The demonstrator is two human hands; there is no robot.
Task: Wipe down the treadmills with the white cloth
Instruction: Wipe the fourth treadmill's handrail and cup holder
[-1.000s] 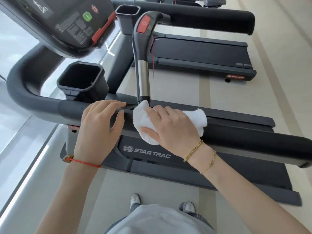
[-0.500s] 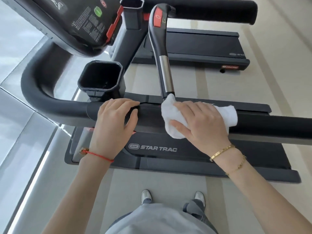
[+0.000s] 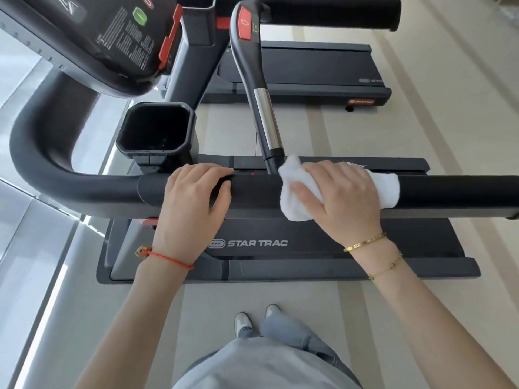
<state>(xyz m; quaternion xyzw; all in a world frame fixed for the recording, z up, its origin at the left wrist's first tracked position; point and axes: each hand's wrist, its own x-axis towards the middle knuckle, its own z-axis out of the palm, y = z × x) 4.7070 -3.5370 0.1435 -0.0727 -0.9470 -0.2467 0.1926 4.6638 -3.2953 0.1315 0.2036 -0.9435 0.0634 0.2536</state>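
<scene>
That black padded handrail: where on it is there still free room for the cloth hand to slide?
The black padded handrail lies bare to the right of the white cloth, out to the frame edge. Leftward is tight: only a short bare stretch separates the cloth, held by the right hand, from the left hand on the rail, with the silver-banded grip post rising just behind.

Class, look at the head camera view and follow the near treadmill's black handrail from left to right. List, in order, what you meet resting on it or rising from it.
Left hand resting on the handrail → upright grip post rising behind it → white cloth → right hand pressing the cloth.
</scene>
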